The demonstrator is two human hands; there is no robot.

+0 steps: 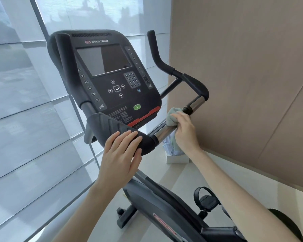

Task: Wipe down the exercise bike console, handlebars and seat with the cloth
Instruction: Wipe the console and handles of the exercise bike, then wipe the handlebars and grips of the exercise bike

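Below the "STAR TRAC" console (110, 74), right hand (183, 131) presses cloth (173, 115) on handlebar (164, 131).

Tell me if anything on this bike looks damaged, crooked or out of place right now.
Nothing stands out. The console looks intact, its screen dark. The right hand presses the cloth onto the chrome handlebar; the left hand rests on the black grip. No spills or visible damage.
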